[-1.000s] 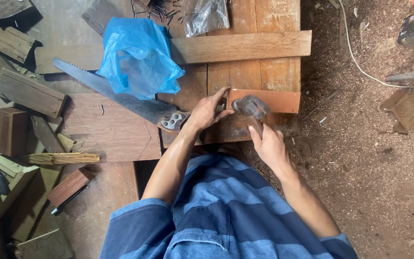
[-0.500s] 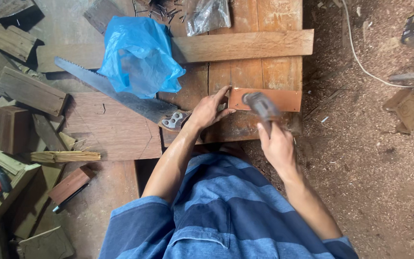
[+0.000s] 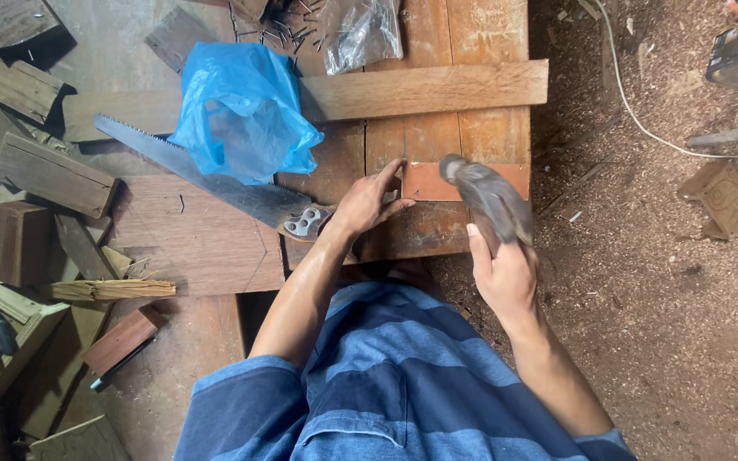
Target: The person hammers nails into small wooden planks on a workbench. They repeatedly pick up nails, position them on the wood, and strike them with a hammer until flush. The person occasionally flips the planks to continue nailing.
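- The workbench (image 3: 489, 34) of rough planks fills the top of the view; its far end is cut off by the upper edge, and my blue striped shirt (image 3: 386, 384) hides its near edge.
- A long plank (image 3: 424, 90) lies across the bench; its left end disappears behind the blue plastic bag (image 3: 241, 111).
- The same bag covers the middle of the handsaw (image 3: 207, 175), so I see only the toothed tip on one side and the riveted end by my wrist on the other.
- The small reddish board (image 3: 433, 181) lies flat on the bench just below the plank; part of it is hidden behind the hammer.
- My right hand (image 3: 501, 273) is wrapped tight round the handle of the hammer (image 3: 484, 196), whose head is blurred and hangs over the board; I cannot tell whether it touches.
- My left hand (image 3: 369, 205) rests at the board's left end with fingers stretched toward its corner; whether they pinch anything there is too small to make out.
- A clear bag (image 3: 369, 30) and loose nails (image 3: 288, 21) sit at the top, partly cut off.
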